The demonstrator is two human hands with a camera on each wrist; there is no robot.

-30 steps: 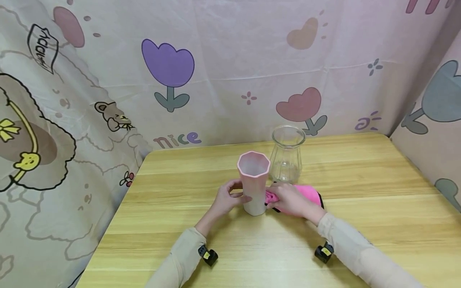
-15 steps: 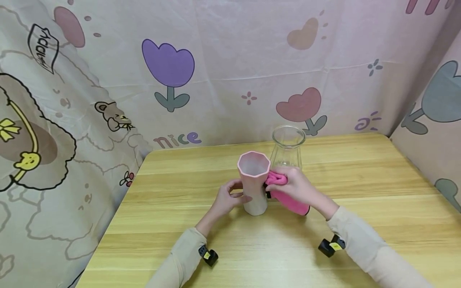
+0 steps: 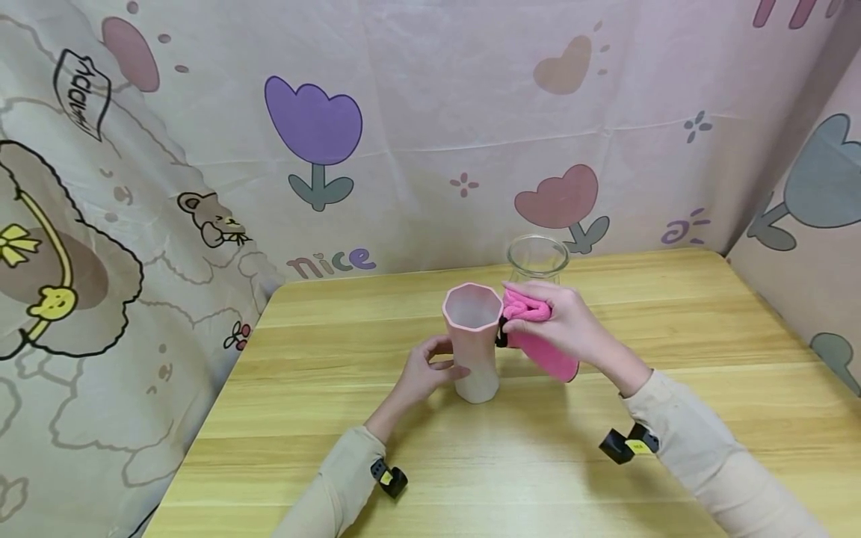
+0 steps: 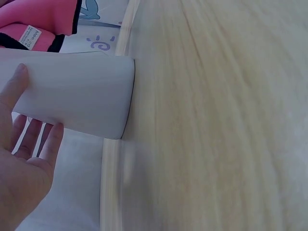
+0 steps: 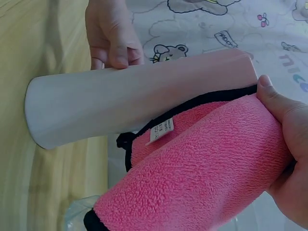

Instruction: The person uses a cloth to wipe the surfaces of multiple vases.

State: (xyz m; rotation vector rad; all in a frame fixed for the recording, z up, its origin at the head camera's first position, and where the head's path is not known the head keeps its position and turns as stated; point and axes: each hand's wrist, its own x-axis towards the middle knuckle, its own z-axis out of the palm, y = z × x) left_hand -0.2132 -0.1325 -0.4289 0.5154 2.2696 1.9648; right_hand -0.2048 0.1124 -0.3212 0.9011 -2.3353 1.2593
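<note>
From the head view, the tall pink faceted vase with a frosted whitish lower body (image 3: 474,340) stands upright on the light wooden surface (image 3: 673,329), its long axis vertical, directly between the two hands. The left hand (image 3: 424,371) curls round the vase's lower part from its own side, thumb and fingers wrapped on the wall. The right hand (image 3: 565,321) grips a folded bright pink fleece cloth with black trim (image 3: 538,340) and holds it against the vase's upper wall just under the rim, so this hand is the one nearer the mouth. Beyond the right hand a clear glass vase (image 3: 537,258) stands apart, its body largely hidden by cloth and fingers. In the left wrist view the vase (image 4: 72,98) lies across the frame, its base on the surface (image 4: 216,120); the fingertips (image 4: 19,77) of the left hand (image 4: 24,159) lie on its wall, and a corner of the cloth (image 4: 43,21) with its label shows beyond, cut off by the edge. In the right wrist view the cloth (image 5: 202,163) is pressed along the vase (image 5: 134,103), the right hand (image 5: 288,144) pinching it with the thumb on top; the left hand (image 5: 113,33) clasps the far wall. The vase's mouth and inside are not visible here.
</note>
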